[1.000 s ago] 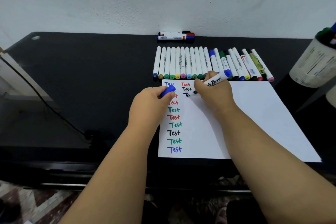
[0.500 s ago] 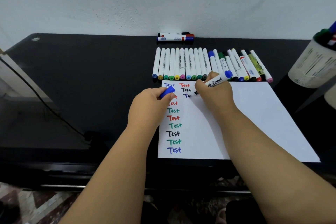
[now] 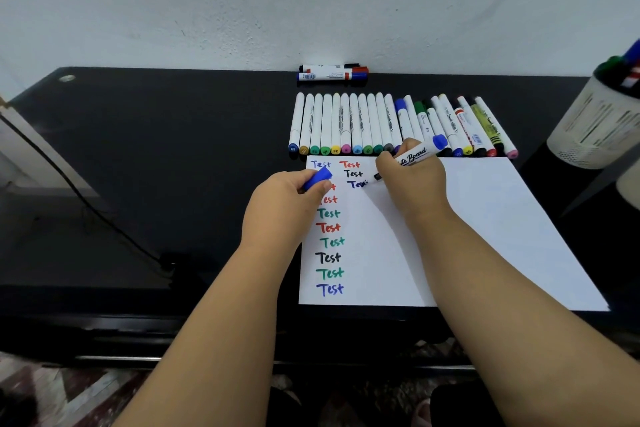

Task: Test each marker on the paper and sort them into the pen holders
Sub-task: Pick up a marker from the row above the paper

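Note:
A white paper (image 3: 485, 236) lies on the black table (image 3: 156, 149), covered on its left with the word "Test" in several colours. My right hand (image 3: 415, 187) grips a white whiteboard marker (image 3: 415, 154) with a blue end, its tip on the paper at a dark blue "Test" (image 3: 356, 184). My left hand (image 3: 280, 208) rests on the paper's left edge and pinches the blue cap (image 3: 317, 178). A row of white markers (image 3: 346, 125) lies side by side just beyond the paper.
Three capped markers (image 3: 332, 73) lie by the wall at the back. A white mesh pen holder (image 3: 595, 125) with markers in it stands at the right edge, part of another below it. A black cable (image 3: 86, 204) crosses the table's left side.
The marker tip has moved a little to the right as the third "Test" in the second column grows. My left hand stays put with the cap.

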Tool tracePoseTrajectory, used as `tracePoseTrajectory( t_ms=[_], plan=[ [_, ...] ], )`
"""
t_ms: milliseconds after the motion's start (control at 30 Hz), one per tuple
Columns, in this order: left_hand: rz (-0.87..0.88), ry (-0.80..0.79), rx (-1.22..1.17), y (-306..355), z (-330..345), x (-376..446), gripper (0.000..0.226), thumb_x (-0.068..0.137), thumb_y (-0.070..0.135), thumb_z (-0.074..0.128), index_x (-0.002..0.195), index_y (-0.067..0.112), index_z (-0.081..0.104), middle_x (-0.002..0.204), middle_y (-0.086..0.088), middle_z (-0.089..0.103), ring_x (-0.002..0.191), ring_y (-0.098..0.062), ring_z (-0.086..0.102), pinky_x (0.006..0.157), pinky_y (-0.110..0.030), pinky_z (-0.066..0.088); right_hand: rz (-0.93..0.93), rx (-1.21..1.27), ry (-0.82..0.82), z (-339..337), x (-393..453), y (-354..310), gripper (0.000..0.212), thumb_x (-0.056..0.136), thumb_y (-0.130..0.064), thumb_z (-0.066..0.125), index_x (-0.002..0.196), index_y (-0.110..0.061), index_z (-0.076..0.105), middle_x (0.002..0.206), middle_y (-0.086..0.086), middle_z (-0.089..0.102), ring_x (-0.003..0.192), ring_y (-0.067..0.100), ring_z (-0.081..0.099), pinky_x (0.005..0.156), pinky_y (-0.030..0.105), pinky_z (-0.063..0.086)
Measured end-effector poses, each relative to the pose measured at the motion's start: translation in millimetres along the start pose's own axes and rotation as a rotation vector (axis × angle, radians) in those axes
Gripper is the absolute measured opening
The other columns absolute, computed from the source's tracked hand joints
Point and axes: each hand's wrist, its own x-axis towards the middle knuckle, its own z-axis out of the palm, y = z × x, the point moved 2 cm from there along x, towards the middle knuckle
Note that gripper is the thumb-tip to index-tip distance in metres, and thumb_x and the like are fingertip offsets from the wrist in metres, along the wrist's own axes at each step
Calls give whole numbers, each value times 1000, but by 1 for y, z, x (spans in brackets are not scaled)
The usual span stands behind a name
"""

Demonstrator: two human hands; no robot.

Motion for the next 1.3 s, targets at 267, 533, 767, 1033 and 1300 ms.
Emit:
tracePoseTrajectory(
  t_ms=[267, 533, 767, 1033, 1300],
  plan=[
    [16, -5, -2, 0, 0, -2, 44, 92, 43, 52, 134, 29, 50, 126, 7, 56, 88, -4, 47, 73, -23, 39, -7, 21, 28, -2, 1, -1, 33, 87, -11, 56, 61, -18, 36, 53, -3, 40, 48, 10, 37, 44, 15, 31],
    [17, -27, -3, 1, -3, -2, 45, 92, 44, 53, 134, 30, 50, 130, 9, 54, 95, -4, 48, 78, -22, 41, 120, 156, 44, -6, 4, -3, 32, 83, -9, 57, 61, -19, 36, 55, -2, 39, 49, 11, 35, 49, 20, 31],
    [31, -115, -169, 8, -2, -13, 42, 87, 42, 61, 127, 30, 58, 93, 24, 56, 77, 6, 49, 62, -11, 34, 184, 487, -143, -19, 1, -25, 38, 88, -5, 58, 60, -19, 35, 44, -4, 35, 38, 9, 28, 38, 17, 23],
    [57, -141, -253, 14, 0, -20, 42, 84, 41, 65, 124, 29, 60, 82, 27, 52, 79, 6, 52, 62, -10, 35, 175, 404, -203, -19, -8, -29, 34, 87, -2, 55, 63, -17, 36, 51, 0, 32, 37, 7, 27, 45, 23, 21],
    [96, -122, -261, 17, 3, -21, 38, 85, 39, 64, 121, 31, 61, 85, 26, 57, 80, 4, 55, 61, -10, 37, 150, 316, -327, -13, -21, -35, 36, 87, -13, 64, 61, -18, 40, 38, -11, 34, 36, 6, 27, 44, 23, 23]
  ],
)
